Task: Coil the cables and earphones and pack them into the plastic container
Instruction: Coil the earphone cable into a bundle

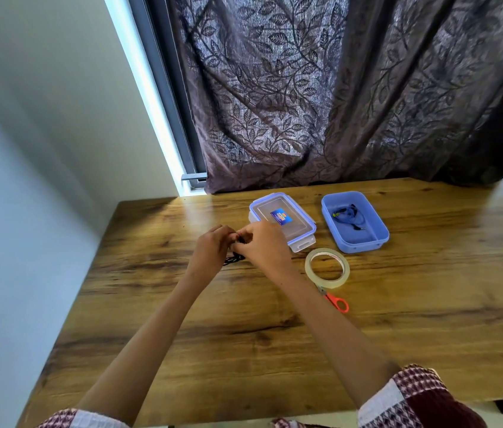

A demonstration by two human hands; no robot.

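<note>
A black cable (234,258) hangs in a small bundle between my two hands, just above the wooden table (244,335). My left hand (213,247) and my right hand (264,245) both pinch it at the top, fingertips nearly touching; most of the cable is hidden behind them. The blue plastic container (367,239) sits open at the right rear, with a dark coiled earphone (349,215) with a yellow-green tip lying inside. Its clear lid (293,234) with blue clips and a label lies flat just behind my right hand.
A roll of clear tape (327,267) lies right of my right forearm, and orange-handled scissors (335,301) lie just in front of it. A dark leaf-patterned curtain (352,103) hangs behind the table. The table's left edge runs beside a pale wall.
</note>
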